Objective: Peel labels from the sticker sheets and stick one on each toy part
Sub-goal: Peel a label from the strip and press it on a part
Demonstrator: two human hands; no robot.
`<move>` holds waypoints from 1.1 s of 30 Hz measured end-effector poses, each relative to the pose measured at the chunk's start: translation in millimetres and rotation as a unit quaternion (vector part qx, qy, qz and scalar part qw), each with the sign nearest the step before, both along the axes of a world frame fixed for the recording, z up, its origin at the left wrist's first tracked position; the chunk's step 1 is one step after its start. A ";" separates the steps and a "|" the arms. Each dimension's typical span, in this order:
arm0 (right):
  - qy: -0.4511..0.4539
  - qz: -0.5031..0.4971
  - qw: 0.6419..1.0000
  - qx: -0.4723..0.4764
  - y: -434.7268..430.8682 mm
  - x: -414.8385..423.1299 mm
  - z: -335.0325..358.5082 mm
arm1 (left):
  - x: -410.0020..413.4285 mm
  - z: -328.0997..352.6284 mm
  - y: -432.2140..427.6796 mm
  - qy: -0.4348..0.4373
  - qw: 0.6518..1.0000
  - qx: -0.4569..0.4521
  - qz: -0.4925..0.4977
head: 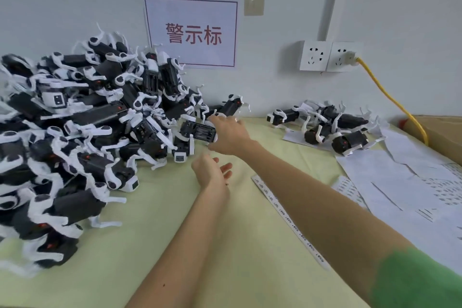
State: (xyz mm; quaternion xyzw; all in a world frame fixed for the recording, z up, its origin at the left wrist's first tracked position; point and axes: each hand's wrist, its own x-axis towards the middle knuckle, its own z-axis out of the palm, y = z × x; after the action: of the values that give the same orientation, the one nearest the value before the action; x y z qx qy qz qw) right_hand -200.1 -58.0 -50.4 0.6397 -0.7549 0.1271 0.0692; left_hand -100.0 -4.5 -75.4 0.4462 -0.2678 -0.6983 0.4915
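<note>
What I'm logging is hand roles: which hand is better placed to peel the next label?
Left. The left hand is open and free near the label strip; the right hand holds a toy.

Toy pile (75, 132) left on table (225, 245), sticker sheets (412, 195) right, wall sign (191, 32) behind

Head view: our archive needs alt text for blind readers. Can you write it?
The right hand grips a black-and-white toy at the edge of a big pile on a green table, the left hand open nearby. Sticker sheets and a few more toys lie to the right.
</note>
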 end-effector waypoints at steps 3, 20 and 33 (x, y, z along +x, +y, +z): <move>0.060 -0.027 0.997 0.034 -24.3 8.3 -14.2 | 0.4 -1.7 -1.4 0.008 1.000 -0.005 -0.009; -0.673 0.058 0.736 -0.040 104.6 -29.3 21.6 | -1.9 4.9 5.4 0.048 0.985 -0.002 -0.163; -0.632 0.079 0.766 -0.086 180.7 -52.6 -2.6 | -9.7 3.5 33.0 0.001 0.926 -0.142 -0.350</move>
State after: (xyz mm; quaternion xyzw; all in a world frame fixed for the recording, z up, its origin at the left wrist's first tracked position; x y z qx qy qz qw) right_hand -252.8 122.7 -53.0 0.4630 -0.5608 0.5719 -0.3796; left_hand -109.7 28.6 -71.9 0.2491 -0.5032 -0.7808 0.2739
